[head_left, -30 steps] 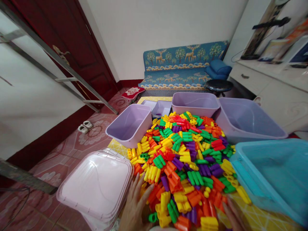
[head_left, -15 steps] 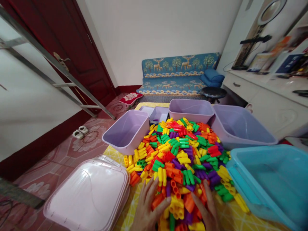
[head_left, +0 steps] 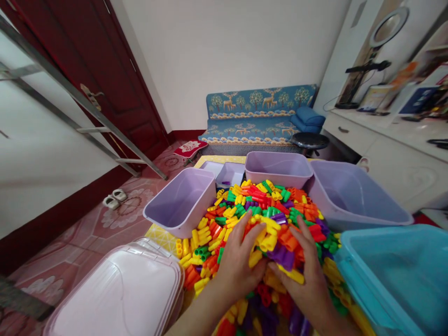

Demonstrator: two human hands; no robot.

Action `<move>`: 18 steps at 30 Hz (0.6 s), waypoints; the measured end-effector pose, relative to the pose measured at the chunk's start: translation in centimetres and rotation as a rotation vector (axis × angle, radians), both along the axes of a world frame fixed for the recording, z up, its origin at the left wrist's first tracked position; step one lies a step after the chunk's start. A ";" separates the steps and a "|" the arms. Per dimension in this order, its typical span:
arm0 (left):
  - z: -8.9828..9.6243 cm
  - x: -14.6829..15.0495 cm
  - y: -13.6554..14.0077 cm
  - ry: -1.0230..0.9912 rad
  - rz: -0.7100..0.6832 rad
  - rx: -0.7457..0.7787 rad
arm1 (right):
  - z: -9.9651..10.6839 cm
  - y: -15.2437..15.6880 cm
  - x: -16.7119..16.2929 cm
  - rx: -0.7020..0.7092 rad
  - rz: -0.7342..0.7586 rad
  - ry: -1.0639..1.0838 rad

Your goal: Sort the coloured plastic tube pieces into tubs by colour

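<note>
A large heap of plastic building blocks [head_left: 210, 228] in red, orange, yellow, green and purple covers the middle of the table. They look like short joined tubes. My left hand [head_left: 241, 256] and my right hand [head_left: 306, 266] are cupped toward each other over the near part of the heap. Between them they hold a clump of yellow, orange and purple blocks [head_left: 282, 254], lifted above the rest. My thumbs come close together beneath the clump, and my fingers curve around its two sides.
Purple bins [head_left: 184, 200] stand left, behind and right of the heap, with small lilac trays [head_left: 233, 172] at the back. A blue bin [head_left: 392, 275] is at right, stacked pale lids [head_left: 115, 289] at left. A ladder [head_left: 73, 98] leans by the door [head_left: 80, 60].
Both hands have moved forward and inward, from resting open at the heap's near edge to gathering a clump of blocks between them and raising it.
</note>
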State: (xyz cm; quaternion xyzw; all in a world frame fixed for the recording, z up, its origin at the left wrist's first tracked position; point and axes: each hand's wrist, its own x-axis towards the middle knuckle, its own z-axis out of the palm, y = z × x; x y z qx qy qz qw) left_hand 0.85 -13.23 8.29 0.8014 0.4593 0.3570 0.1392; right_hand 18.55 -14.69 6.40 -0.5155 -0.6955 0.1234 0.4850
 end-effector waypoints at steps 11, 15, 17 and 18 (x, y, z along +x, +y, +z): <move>2.5 1.2 8.2 0.219 0.093 -0.106 | 0.3 7.0 0.5 -0.008 -0.129 -0.510; 1.7 0.9 7.9 0.219 0.154 -0.128 | -0.7 6.6 0.0 -0.082 -0.142 -0.583; 0.8 0.8 7.5 0.191 0.173 -0.118 | -0.5 6.5 0.0 -0.113 -0.127 -0.588; 0.4 0.7 7.4 0.163 0.189 -0.105 | -0.2 6.4 0.0 -0.124 -0.119 -0.577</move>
